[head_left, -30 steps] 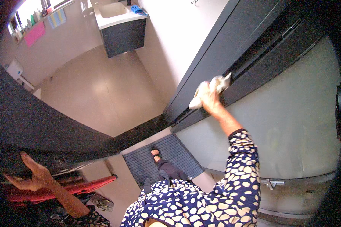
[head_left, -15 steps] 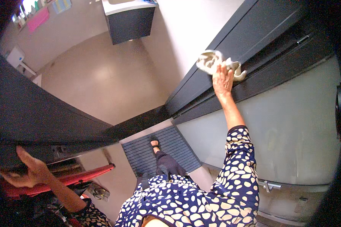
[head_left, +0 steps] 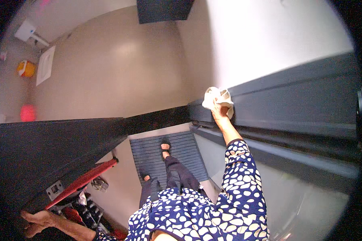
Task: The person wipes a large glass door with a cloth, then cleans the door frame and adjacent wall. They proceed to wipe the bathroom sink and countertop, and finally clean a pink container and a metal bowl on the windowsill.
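Note:
My right hand [head_left: 220, 112] presses a bunched off-white cloth [head_left: 212, 97] against the dark grey door frame [head_left: 265, 98] on the right. The fingers bend over the cloth and partly hide behind it. At the lower left, my left hand [head_left: 39, 221] is open and holds nothing, its thumb apart from the fingers. It lies beside the lower end of a red-edged object [head_left: 82, 179], near a metal plate [head_left: 54, 189] on the dark door [head_left: 56, 156].
My feet are on a ribbed dark mat [head_left: 147, 154] before a black threshold [head_left: 157, 121]. Beyond lies a tiled floor [head_left: 124, 76] with a white squat toilet [head_left: 46, 65], a yellow-orange object [head_left: 26, 68] and a pink one [head_left: 28, 113]. A dark cabinet [head_left: 163, 11] hangs ahead.
My right hand and the cloth have moved down the frame toward the threshold. My left hand has dropped lower. The view has turned, showing more of the left side of the tiled room.

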Demonstrator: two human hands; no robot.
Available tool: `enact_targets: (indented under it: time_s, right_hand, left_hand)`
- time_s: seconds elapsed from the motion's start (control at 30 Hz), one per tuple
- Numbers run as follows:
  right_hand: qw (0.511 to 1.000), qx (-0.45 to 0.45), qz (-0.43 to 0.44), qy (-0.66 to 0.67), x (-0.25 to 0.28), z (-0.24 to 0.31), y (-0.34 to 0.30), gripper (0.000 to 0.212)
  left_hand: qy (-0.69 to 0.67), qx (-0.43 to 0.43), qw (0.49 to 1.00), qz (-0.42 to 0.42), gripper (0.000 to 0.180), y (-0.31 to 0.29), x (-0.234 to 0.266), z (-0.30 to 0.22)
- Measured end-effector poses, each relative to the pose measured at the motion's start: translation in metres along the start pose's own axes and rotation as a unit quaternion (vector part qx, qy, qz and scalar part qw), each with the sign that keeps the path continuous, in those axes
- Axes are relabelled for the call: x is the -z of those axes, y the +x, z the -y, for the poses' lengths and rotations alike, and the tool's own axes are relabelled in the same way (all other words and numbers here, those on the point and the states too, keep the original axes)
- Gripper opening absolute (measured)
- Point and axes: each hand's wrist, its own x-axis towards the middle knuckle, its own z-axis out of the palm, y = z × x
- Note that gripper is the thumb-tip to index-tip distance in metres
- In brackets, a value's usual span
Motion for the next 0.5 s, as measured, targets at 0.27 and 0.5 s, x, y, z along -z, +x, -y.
enact_targets:
  time_s: [0.27, 0.5]
  right_hand:
    - [0.905, 0.355, 0.127, -0.199, -0.196, -0.021, -0.087, 0.03]
    - [0.889, 0.376, 0.231, -0.12, -0.115, 0.037, -0.035, 0.033]
  left_hand:
    - [0.085, -0.022, 0.996, -0.001, 0.077, -0.012, -0.014, -0.095]
    - [-0.02, 0.008, 1.0, -0.016, 0.07, -0.017, -0.019, -0.07]
